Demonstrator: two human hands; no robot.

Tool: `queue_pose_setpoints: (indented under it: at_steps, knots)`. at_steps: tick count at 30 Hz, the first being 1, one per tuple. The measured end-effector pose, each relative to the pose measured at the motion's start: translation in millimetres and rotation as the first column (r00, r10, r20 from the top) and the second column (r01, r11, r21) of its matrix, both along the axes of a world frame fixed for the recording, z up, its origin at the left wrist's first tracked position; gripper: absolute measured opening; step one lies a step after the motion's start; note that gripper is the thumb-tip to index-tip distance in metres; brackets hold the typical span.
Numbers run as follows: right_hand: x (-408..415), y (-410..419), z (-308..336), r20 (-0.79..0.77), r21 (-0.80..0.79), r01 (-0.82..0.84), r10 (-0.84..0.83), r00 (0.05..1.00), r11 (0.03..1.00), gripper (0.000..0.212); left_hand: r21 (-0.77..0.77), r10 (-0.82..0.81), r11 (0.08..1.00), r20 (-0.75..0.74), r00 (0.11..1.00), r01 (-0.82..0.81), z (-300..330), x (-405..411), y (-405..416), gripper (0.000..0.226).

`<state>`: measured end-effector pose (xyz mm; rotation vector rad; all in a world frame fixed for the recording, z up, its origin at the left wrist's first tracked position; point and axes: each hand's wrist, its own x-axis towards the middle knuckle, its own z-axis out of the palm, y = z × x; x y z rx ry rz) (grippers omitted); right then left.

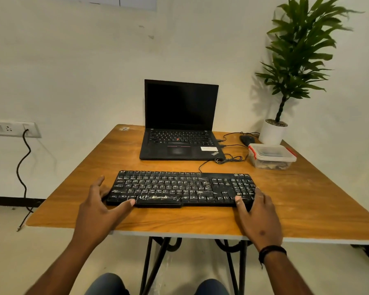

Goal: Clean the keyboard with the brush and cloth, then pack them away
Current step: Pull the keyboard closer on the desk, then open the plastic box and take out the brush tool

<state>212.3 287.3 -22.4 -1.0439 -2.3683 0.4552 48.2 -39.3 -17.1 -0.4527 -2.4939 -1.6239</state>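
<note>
Head-camera view: a black full-size plastic keyboard [182, 188], its keys streaked with pale marks, is seen lying flat near the front edge of a square wooden-topped table [307, 199], framed by a person's two bare hands. The left hand [100, 206] is spread at the keyboard's left end, thumb laid along the front rim and fingers reaching round the end; whether a real grip has been taken cannot be told. The right hand [257, 216] is set at the right front corner, thumb resting on the front edge and fingers over the end, likewise touching rather than plainly clamped.

The keyboard's long axis is laid left to right, parallel to the table's front edge, with the number pad at the right and the space bar row facing the person. A thin black cable [202, 165] is led from its rear edge towards a black open laptop [179, 124] standing behind it.

The board is judged light and stiff, so it could be lifted or turned as one piece from its two short ends, where the hands are already placed; the keycaps are thought loose enough to be pressed by accident, and the cable may limit how far it can be moved.

No brush or cloth is clearly seen; a clear plastic lidded box with red clips [272, 156], well apart at the right rear, holds contents too blurred to name. Cleaning is judged not yet begun.
</note>
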Motion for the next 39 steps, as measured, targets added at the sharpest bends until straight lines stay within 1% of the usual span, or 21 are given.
queue_pose_setpoints:
  at_steps: [4, 9, 12, 14, 16, 18, 21, 24, 26, 29, 31, 33, 36, 39]
  knots:
    - [2, -2, 2, 0.005, 0.005, 0.0, 0.0, 1.0, 1.0, 0.075, -0.014, -0.001, 1.0, 0.0, 1.0, 0.001, 3, 3, 1, 0.107]
    - [2, -4, 4, 0.003, 0.016, -0.005, 0.005, 1.0, 1.0, 0.075, 0.023, 0.01, 1.0, 0.007, 1.0, -0.01, 5, 2, 3, 0.096]
    - [1, -3, 2, 0.022, 0.008, -0.013, 0.013, 1.0, 1.0, 0.075, 0.097, 0.016, 0.995, 0.038, 0.999, -0.02, 6, -1, 5, 0.092]
    - [0, -3, 2, 0.045, 0.011, -0.012, 0.012, 0.999, 1.0, 0.076, 0.191, 0.054, 0.979, 0.069, 0.996, -0.067, 9, -3, 7, 0.092]
    - [-1, -4, 2, 0.063, 0.017, -0.009, 0.008, 0.998, 1.0, 0.078, 0.282, 0.1, 0.952, 0.082, 0.992, -0.119, 13, -4, 13, 0.082]
    - [-1, -4, 3, 0.065, 0.025, -0.011, 0.01, 0.998, 1.0, 0.078, 0.303, 0.123, 0.944, 0.039, 0.992, -0.129, 18, 0, 24, 0.069]
    - [0, -3, 6, 0.023, 0.016, -0.034, 0.034, 0.999, 0.999, 0.074, 0.261, 0.079, 0.964, -0.091, 0.993, -0.053, 31, 12, 56, 0.067]
    - [-2, 5, 12, -0.1, -0.048, -0.07, 0.065, 0.993, 0.996, 0.069, 0.166, -0.077, 0.98, -0.19, 0.979, 0.109, 47, 20, 105, 0.075]
    - [-7, 15, 16, -0.202, -0.062, -0.111, 0.096, 0.975, 0.992, 0.065, 0.119, -0.202, 0.966, -0.205, 0.958, 0.229, 58, 22, 142, 0.073]
    - [-18, 42, 22, -0.335, -0.06, -0.14, 0.112, 0.936, 0.988, 0.057, 0.096, -0.354, 0.925, -0.141, 0.925, 0.368, 76, 23, 203, 0.065]
    - [-28, 69, 24, -0.42, -0.045, -0.112, 0.082, 0.904, 0.993, 0.052, 0.098, -0.42, 0.9, -0.073, 0.905, 0.426, 87, 21, 240, 0.058]
    - [-39, 101, 30, -0.514, -0.067, -0.029, -0.009, 0.858, 0.997, 0.046, 0.077, -0.46, 0.885, -0.012, 0.888, 0.459, 93, 16, 275, 0.051]
    - [-54, 160, 38, -0.616, -0.173, 0.092, -0.18, 0.767, 0.981, 0.041, 0.051, -0.479, 0.878, 0.095, 0.872, 0.477, 95, 8, 321, 0.046]
    - [-62, 220, 39, -0.598, -0.294, 0.163, -0.315, 0.737, 0.942, 0.047, 0.063, -0.492, 0.869, 0.217, 0.843, 0.491, 88, 4, 363, 0.04]
